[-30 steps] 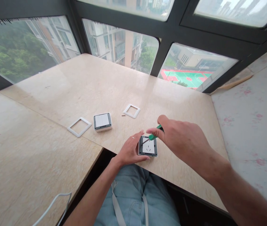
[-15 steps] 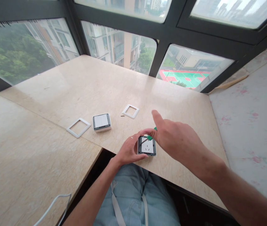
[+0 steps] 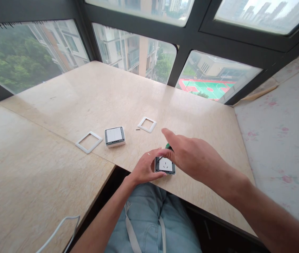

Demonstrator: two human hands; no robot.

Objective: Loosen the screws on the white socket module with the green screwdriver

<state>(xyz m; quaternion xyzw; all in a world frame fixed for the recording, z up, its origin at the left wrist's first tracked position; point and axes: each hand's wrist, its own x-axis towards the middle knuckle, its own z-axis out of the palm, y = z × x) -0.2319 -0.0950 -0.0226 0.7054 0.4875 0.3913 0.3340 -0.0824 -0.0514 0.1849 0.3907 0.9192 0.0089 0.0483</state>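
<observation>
A grey wall socket [image 3: 165, 166] with a white face lies on the beige stone ledge [image 3: 107, 95] near its front edge. My left hand [image 3: 144, 167] grips the socket's left side and steadies it. My right hand [image 3: 189, 154] hovers over the socket's top, closed on a green-handled screwdriver [image 3: 167, 146], with the index finger stretched out to the left. Most of the screwdriver is hidden under that hand; its tip sits at the socket's upper left corner.
A grey two-button switch [image 3: 115, 136] sits further left, with a white frame [image 3: 89, 142] beside it and a smaller white frame [image 3: 146, 124] behind. A tiny screw [image 3: 137, 129] lies near that frame. A white cable [image 3: 57, 232] curls at bottom left. Windows ring the ledge.
My right hand has shifted left and lower over the socket, covering more of the screwdriver's green handle. The left hand and socket have stayed put.
</observation>
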